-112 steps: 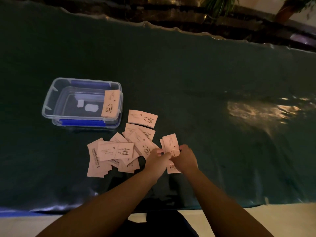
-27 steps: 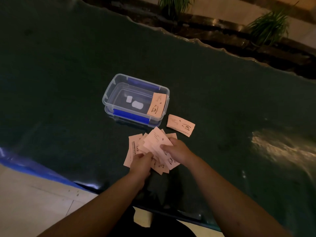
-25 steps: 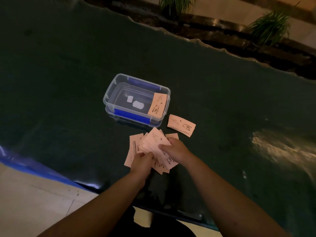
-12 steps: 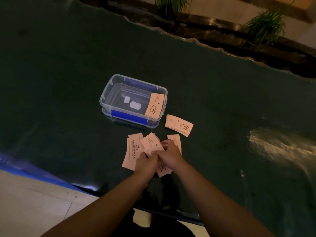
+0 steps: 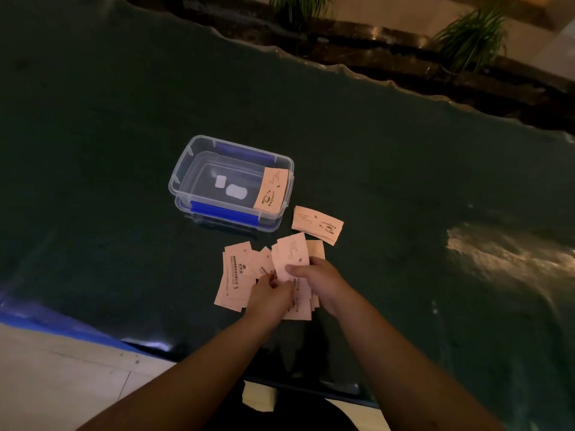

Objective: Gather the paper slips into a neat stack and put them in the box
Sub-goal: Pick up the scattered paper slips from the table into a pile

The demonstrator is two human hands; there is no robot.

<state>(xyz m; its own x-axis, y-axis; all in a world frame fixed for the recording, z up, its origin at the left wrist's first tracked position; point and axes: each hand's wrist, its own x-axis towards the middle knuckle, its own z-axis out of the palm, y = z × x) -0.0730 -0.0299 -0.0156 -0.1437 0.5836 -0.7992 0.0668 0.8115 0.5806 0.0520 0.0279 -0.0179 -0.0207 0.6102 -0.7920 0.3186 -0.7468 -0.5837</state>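
Observation:
Several pale pink paper slips [image 5: 234, 275] lie fanned on the dark green table cover just in front of me. My right hand [image 5: 320, 281] pinches a small bunch of slips [image 5: 292, 256] that stands up from the pile. Beside it, my left hand [image 5: 270, 297] has its fingers on the slips below. A separate small stack of slips [image 5: 317, 224] lies to the right of the clear plastic box [image 5: 183, 178]. The box has blue clips, and one slip [image 5: 270, 189] leans against its right inner wall.
The table cover's near edge [image 5: 149, 346] runs close to my body, with pale floor tiles [image 5: 62, 384] below it. Potted plants [image 5: 473, 35] and a dark ledge lie beyond the far edge. A bright reflection [image 5: 504, 253] shows at right.
The loose slips have been drawn closer together into a tighter pile. My hands have come closer together over them, and the bunch in my right hand stands higher than half a second ago.

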